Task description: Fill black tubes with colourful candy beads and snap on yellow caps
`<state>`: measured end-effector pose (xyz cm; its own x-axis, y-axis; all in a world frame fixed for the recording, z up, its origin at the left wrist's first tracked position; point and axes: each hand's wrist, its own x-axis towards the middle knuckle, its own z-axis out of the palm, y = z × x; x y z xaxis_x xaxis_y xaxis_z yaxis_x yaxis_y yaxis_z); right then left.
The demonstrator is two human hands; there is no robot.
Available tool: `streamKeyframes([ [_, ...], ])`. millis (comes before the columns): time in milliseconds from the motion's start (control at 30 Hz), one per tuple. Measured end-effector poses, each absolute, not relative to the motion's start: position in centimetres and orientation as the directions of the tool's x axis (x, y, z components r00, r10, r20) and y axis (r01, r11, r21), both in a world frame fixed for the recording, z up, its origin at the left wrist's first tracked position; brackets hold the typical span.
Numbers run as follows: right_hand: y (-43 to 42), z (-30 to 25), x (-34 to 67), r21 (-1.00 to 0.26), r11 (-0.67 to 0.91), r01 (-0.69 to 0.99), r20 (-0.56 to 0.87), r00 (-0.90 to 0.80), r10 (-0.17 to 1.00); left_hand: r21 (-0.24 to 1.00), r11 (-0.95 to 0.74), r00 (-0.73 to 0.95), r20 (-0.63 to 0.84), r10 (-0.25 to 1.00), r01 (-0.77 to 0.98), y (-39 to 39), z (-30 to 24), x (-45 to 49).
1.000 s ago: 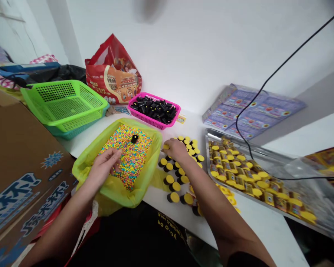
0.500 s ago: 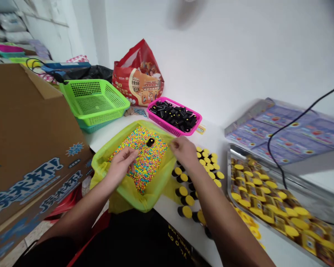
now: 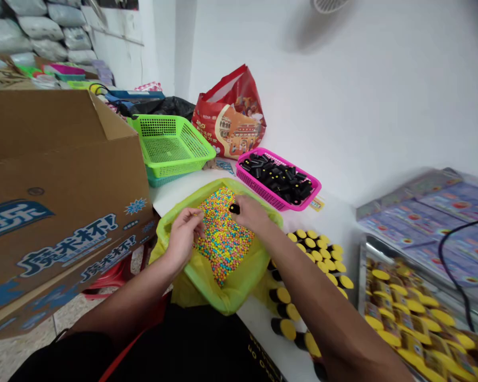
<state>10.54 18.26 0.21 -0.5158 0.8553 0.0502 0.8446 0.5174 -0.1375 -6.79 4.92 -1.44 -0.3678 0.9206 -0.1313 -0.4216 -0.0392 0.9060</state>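
1. Here, a person's two bare forearms reach forward from the bottom of the view, over a white worktop (image 3: 334, 225).
2. The left hand (image 3: 183, 239) hangs just above a heap of small multicoloured beads (image 3: 223, 241), its grip half open with the fingers loosely curled. Nothing shows in it.
3. The right hand (image 3: 253, 213) forms a narrow grip, its fingertips (image 3: 239, 204) touching a small black tube (image 3: 235, 209). That tube lies on the beads, and it is impossible to tell whether it is actually held.
4. The beads, pink, yellow, blue and green, fill a yellow-green plastic bag (image 3: 231, 297) that lines a container on the worktop.
5. To the right of the bag, rows of black tubes with yellow caps (image 3: 310, 249) stand on the worktop.
6. Beyond the bag, a pink plastic basket (image 3: 271, 200) holds loose black tubes (image 3: 276, 180).
7. A green mesh basket (image 3: 171, 148) sits on a teal basket (image 3: 157, 180), with a red printed bag (image 3: 229, 114) behind them.
8. At far right, a metal tray (image 3: 362, 281) carries yellow-topped packets (image 3: 406, 318), below purple printed cards (image 3: 422, 223) and a black cable (image 3: 450, 265).
9. A large cardboard box (image 3: 63, 185) fills the left side.
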Motion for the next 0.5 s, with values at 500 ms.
streamKeyframes([
  [500, 15.8, -1.9, 12.0, -0.806, 0.405, 0.432, 0.113, -0.559, 0.821, 0.888, -0.016, -0.323, -0.150, 0.935, -0.460, 4.7, -1.1, -6.8],
])
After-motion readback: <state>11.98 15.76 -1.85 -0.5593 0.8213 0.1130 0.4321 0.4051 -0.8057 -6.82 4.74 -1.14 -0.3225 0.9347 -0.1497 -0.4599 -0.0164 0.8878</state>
